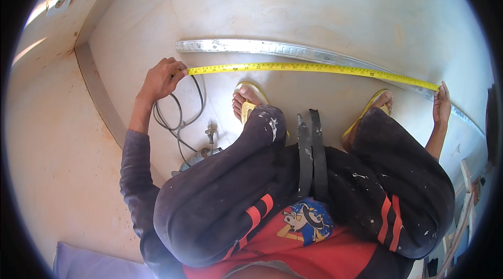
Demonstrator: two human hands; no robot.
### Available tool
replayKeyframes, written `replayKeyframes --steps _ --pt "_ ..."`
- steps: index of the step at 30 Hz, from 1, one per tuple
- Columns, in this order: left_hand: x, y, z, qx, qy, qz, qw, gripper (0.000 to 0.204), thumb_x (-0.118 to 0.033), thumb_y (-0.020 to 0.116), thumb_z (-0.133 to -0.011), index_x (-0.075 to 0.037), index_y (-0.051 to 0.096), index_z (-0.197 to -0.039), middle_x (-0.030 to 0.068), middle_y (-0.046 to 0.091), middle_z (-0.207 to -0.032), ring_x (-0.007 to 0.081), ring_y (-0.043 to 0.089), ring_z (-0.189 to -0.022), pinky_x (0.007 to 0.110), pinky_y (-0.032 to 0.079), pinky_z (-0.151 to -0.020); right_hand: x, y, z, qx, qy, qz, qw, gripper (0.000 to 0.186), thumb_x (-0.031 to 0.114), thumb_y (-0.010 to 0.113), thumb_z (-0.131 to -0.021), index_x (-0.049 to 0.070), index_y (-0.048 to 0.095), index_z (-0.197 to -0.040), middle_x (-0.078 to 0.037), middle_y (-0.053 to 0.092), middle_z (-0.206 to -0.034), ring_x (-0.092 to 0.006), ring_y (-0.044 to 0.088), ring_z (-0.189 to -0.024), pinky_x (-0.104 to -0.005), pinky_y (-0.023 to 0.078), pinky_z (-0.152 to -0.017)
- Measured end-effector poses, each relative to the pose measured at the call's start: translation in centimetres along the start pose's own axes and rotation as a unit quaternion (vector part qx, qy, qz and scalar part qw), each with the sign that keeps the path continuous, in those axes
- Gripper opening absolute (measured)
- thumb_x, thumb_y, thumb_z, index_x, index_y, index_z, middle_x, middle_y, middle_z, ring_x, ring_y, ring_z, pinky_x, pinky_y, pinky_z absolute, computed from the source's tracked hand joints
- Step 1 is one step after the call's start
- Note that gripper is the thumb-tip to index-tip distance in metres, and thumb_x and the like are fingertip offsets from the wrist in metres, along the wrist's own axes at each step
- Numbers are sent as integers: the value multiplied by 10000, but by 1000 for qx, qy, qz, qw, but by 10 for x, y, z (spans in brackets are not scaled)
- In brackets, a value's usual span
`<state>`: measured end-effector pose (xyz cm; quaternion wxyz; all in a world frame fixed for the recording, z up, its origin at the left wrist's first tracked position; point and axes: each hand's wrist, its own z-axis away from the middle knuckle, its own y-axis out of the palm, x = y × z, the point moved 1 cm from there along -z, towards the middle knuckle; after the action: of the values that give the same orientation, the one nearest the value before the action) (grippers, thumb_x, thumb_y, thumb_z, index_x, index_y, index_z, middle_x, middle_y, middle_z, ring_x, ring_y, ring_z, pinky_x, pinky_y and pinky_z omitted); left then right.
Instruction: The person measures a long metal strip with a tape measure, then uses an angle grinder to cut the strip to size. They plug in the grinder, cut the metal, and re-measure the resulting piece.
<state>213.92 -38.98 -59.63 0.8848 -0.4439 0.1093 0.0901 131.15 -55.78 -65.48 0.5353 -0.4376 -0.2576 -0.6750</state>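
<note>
A yellow tape measure (293,67) is stretched from side to side in front of me, bowing slightly along its length. My left hand (161,79) has its fingers closed round the tape's left end; the tape's case, if it is there, is hidden in the hand. At the far right, my right hand (442,102) pinches the tape's other end between thumb and fingers. Just beyond the tape lies a long silvery metal channel (225,46) on the floor, running rightward past my right hand, with the tape crossing over part of it.
A dark cable (178,116) with a plug (211,132) lies coiled by a greenish power tool (196,158), partly hidden by my left leg. A wall with a socket (60,1) rises at left. Wooden strips (463,211) stand at lower right. My sandalled feet are between the hands.
</note>
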Motion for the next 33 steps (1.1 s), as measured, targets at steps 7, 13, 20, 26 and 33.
replayKeyframes --steps 7,13,20,26,33 --pt "-13 0 -18 -20 10 -31 999 205 -274 569 -904 -108 681 -949 75 617 -858 262 593 -872 407 511 -737 -13 -11 -1 -118 14 -22 993 430 153 556 -961 -91 459 -1301 -138 457 -1325 -201 447 -1249 -315 350 -1103" --pt "18 9 -20 -19 -7 -25 999 219 -281 571 -906 -107 686 -972 79 631 -874 269 599 -884 406 513 -746 -38 -2 4 -118 27 -2 993 392 151 550 -965 -73 495 -1281 -120 518 -1279 -196 505 -1186 -284 436 -1025" --pt "49 15 -11 -23 -5 -11 1000 214 -274 569 -913 -106 691 -963 85 644 -910 270 606 -900 398 516 -768 -54 2 -1 -88 4 29 996 464 133 557 -953 -123 420 -1314 -183 437 -1343 -251 470 -1227 -322 437 -1059" --pt "50 8 -15 -13 8 -15 1000 228 -268 568 -919 -77 680 -972 110 630 -955 284 597 -917 398 506 -796 -35 22 -4 -77 21 37 996 445 146 580 -939 -115 473 -1283 -164 492 -1287 -221 488 -1193 -326 428 -1022" --pt "67 5 -26 5 -16 1 1000 224 -275 566 -918 -95 684 -980 102 630 -961 276 598 -930 404 506 -805 -33 45 0 0 -5 98 995 434 166 614 -928 -73 505 -1274 -126 551 -1237 -186 530 -1124 -327 430 -986"
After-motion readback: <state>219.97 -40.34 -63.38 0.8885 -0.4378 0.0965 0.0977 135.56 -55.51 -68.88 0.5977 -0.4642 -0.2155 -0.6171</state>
